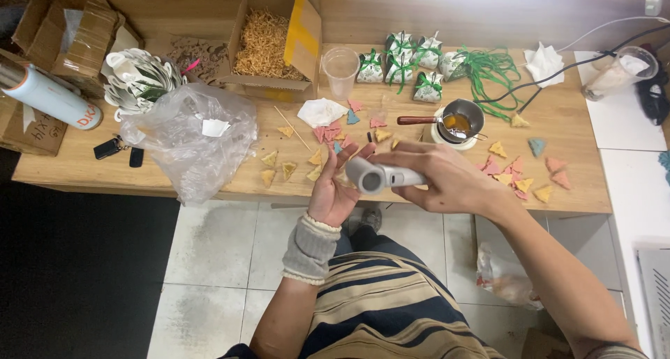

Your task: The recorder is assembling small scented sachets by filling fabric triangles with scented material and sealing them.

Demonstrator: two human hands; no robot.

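Striped fabric in tan and navy covers the person's lap (380,307) at the bottom of the view, above a pale tiled floor (209,261). Just beyond it the two hands meet at the near edge of the wooden surface (105,174). The left hand (335,188), with a grey knitted cuff (309,249) at the wrist, is turned palm up with its fingers loosely spread; whether it pinches anything small I cannot tell. The right hand (447,180) is wrapped around a grey handheld tool (380,175), whose round end faces the camera and lies right over the left hand's fingers. Past the hands, small triangular pieces in yellow, pink and blue (328,139) lie scattered on the surface, with more of them to the right (523,174). A crumpled clear plastic bag (199,139) sits to the left, near some dark keys (112,148). Farther on stands a small metal pot with a wooden handle (457,120), holding amber liquid, beside a white crumpled tissue (321,112) and a clear plastic cup (341,69). At the back are an open cardboard box of straw-like shreds (269,45), a cluster of pyramid packets tied with green ribbon (405,64), a loose tangle of green ribbon (492,69) and a stack of white printed cards (139,76).
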